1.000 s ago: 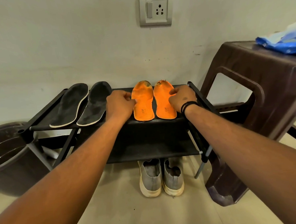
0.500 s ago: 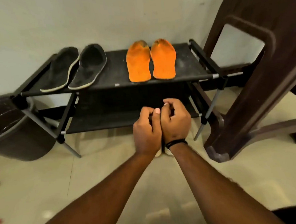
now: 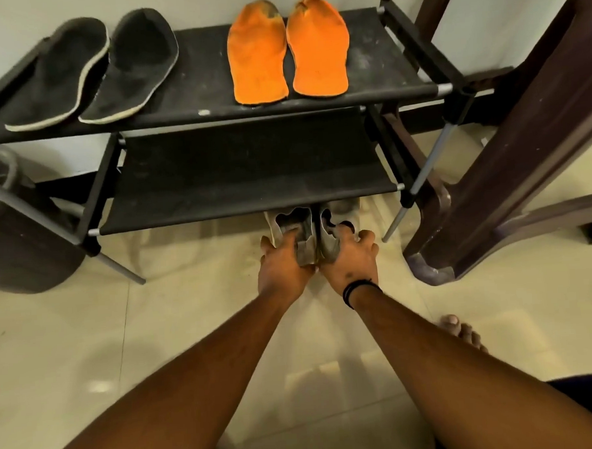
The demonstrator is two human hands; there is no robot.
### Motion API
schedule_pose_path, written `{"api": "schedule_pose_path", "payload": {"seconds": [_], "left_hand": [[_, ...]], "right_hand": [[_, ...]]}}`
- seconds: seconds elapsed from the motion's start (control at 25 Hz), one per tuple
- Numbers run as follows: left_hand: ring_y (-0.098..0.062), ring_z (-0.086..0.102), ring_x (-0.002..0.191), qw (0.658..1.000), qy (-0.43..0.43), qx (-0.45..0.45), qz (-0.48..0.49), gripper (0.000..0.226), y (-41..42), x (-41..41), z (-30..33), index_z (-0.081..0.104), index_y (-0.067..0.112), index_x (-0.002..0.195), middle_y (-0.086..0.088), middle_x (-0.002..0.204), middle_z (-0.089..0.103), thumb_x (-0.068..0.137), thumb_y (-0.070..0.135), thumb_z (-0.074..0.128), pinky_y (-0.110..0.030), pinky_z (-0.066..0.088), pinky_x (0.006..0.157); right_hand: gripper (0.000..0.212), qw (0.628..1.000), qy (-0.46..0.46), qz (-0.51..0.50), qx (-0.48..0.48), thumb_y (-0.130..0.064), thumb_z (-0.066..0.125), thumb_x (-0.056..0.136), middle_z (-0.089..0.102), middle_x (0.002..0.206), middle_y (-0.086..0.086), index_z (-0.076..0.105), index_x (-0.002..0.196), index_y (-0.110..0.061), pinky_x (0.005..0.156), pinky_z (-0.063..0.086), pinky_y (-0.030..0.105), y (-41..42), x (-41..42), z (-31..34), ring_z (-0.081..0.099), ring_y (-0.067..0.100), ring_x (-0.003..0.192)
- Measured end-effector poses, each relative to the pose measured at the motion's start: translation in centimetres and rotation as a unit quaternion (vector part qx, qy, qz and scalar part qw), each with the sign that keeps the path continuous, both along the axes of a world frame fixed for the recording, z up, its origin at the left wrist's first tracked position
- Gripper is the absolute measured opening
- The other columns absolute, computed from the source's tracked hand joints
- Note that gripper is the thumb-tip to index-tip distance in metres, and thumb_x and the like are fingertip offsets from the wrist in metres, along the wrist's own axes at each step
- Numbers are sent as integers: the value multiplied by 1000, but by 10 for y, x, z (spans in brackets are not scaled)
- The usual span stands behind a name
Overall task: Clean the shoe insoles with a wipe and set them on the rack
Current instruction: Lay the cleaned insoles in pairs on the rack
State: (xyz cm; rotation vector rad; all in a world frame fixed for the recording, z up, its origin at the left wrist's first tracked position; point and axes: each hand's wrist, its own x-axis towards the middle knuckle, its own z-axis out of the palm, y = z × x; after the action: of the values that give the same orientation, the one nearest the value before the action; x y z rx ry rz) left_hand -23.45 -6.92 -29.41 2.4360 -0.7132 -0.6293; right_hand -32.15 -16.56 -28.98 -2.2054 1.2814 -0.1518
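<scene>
Two orange insoles (image 3: 287, 53) lie side by side, touching along their inner edges, on the right half of the top shelf of the black rack (image 3: 206, 102); their toe ends are frayed and darkened. Two black insoles (image 3: 94, 71) with pale edges lie side by side on the left half of the same shelf, well apart from the orange pair. The lower shelf carries nothing visible. On the floor under the rack's front edge stand two grey shoes (image 3: 313, 227). The left hand (image 3: 283, 264) grips the left shoe, fingers curled into its opening; the right hand (image 3: 349, 259), black band at the wrist, grips the right shoe likewise. A brown plastic stool (image 3: 511, 165) stands at right, a dark bucket (image 3: 17, 239) at left.
</scene>
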Motion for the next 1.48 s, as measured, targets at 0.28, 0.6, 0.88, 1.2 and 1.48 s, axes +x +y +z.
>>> {"api": "schedule_pose_path", "payload": {"seconds": [0.28, 0.6, 0.88, 1.2, 1.48], "left_hand": [[-27, 65, 91, 999, 0, 31, -43, 18, -13, 26, -10, 63, 21, 94, -6, 100, 69, 88, 33, 75, -32, 50, 74], [-30, 67, 94, 997, -44, 42, -40, 17, 19, 2, 32, 69, 16, 100, -8, 101, 70, 87, 26, 74, -40, 57, 84], [-24, 64, 89, 985, -98, 120, -81, 25, 69, -38, 125, 59, 17, 97, -1, 91, 61, 82, 23, 79, -30, 46, 69], [-18, 66, 72, 992, -85, 87, -41, 29, 114, -78, 230, 56, 21, 76, 0, 73, 62, 81, 28, 84, -32, 61, 73], [-17, 66, 84, 984, -161, 71, -36, 25, 139, -97, 263, 62, 20, 95, 2, 83, 61, 83, 30, 81, -34, 58, 82]], "right_hand": [[43, 997, 78, 16, 23, -27, 72, 82, 55, 118, 12, 58, 122, -20, 92, 51, 35, -34, 26, -23, 60, 31, 101], [20, 991, 102, 75, -37, -15, 65, 85, 68, 107, 12, 66, 105, -14, 80, 54, 34, -17, 5, 20, 65, 33, 100], [21, 971, 131, 196, 30, -17, 80, 64, 65, 76, 8, 66, 79, -10, 55, 55, 29, 29, -23, 134, 64, 23, 63], [32, 948, 142, 273, 84, -12, 89, 63, 69, 79, 18, 70, 85, 0, 57, 61, 47, 52, -57, 259, 70, 37, 67], [40, 955, 47, 245, 159, -12, 88, 66, 65, 98, 21, 67, 98, -1, 66, 61, 51, 49, -79, 304, 70, 40, 80]]}}
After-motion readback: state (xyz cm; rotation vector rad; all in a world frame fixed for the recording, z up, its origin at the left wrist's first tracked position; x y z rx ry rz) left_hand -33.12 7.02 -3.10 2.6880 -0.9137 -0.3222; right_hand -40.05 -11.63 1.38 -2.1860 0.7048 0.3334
